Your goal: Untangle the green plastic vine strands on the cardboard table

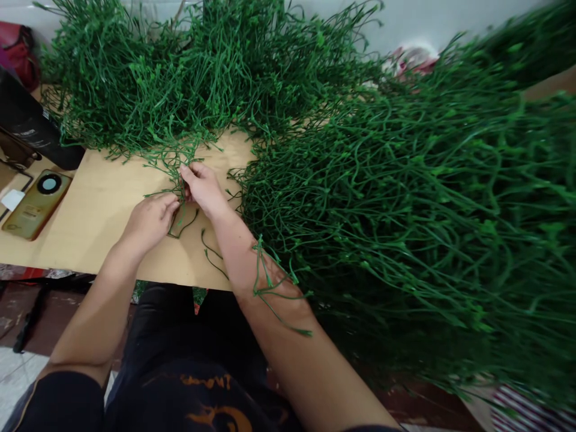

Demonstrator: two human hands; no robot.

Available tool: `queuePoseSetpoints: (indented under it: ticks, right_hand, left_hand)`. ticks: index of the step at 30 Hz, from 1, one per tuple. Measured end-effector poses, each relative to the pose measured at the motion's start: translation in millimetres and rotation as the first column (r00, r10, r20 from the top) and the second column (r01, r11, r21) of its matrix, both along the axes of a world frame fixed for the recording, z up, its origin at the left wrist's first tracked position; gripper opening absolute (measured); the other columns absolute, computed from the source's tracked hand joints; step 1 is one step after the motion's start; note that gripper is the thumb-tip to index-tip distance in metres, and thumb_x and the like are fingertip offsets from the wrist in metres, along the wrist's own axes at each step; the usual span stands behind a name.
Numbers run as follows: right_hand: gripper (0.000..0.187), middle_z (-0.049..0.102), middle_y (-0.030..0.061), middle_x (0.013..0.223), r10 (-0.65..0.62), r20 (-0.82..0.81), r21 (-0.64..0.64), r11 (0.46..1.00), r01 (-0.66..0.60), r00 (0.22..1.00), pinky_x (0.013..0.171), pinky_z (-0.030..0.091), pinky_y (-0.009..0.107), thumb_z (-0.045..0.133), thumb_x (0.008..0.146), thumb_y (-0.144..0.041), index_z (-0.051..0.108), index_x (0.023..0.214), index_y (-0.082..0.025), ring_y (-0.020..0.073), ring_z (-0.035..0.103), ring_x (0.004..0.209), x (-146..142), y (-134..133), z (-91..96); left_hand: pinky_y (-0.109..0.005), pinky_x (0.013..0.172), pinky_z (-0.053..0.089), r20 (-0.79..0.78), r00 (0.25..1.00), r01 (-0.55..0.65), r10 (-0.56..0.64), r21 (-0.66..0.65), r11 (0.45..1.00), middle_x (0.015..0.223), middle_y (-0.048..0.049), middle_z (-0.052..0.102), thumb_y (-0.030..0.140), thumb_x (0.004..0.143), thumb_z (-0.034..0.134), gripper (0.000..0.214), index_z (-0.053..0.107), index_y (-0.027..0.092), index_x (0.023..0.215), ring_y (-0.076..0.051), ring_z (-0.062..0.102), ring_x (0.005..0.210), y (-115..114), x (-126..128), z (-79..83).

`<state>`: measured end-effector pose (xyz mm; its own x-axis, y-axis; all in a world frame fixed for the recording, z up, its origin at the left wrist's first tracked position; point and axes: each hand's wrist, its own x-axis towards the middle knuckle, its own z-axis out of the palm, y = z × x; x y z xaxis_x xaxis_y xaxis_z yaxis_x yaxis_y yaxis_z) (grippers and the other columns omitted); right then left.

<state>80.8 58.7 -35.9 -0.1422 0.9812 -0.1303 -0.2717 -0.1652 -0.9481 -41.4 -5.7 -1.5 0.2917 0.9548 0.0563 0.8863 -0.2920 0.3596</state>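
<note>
My left hand (150,219) and my right hand (203,187) meet over a pale wooden table (99,210), both with fingers closed on a thin green plastic stem piece (177,174) that trails from the heap behind. A huge heap of the same green plastic stems (405,198) lies to the right, brushing my right forearm. Another heap (180,78) fills the table's far side. Loose stems (211,252) lie by my right wrist.
A gold phone (38,203) lies at the table's left, beside a black bag (27,126). A red bag (18,51) sits at the far left corner. My dark-clothed lap is below the table's near edge.
</note>
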Motion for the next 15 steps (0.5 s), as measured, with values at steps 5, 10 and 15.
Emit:
queuePoseSetpoints:
  ticks: [5,10,15]
  right_hand:
    - [0.039,0.033,-0.0075,0.048,-0.004,0.041,0.022,1.000,0.003,0.999,0.041,0.031,0.017,0.061,0.080,-0.047,0.037,0.063,-0.020,0.0045,0.034,0.044,-3,-1,-2.5]
    - [0.038,0.026,-0.0072,0.052,-0.149,0.058,0.036,0.988,0.147,0.987,0.042,0.030,0.014,0.058,0.083,-0.043,0.034,0.064,-0.020,0.0036,0.030,0.047,-4,10,-12.3]
    - [0.037,0.028,-0.0073,0.055,-0.193,0.041,-0.008,0.981,0.194,0.980,0.045,0.036,0.016,0.049,0.087,-0.050,0.036,0.069,-0.021,0.0042,0.033,0.048,1,15,-8.9]
  left_hand:
    - [-0.025,0.059,0.038,0.054,0.998,0.026,-0.025,-0.023,0.999,0.066,-0.0012,0.059,0.025,0.084,0.039,0.023,0.054,0.018,0.068,-0.014,0.053,0.062,-4,-2,8.4]
    - [-0.022,0.057,0.040,0.251,0.964,0.090,-0.085,-0.007,0.996,0.060,0.0012,0.057,0.020,0.082,0.040,0.020,0.056,0.018,0.070,-0.012,0.052,0.058,-31,8,-1.9]
    - [-0.021,0.057,0.042,0.453,0.829,0.333,-0.326,0.067,0.940,0.061,0.0021,0.059,0.014,0.084,0.045,0.018,0.062,0.018,0.077,-0.009,0.053,0.056,-57,17,12.3]
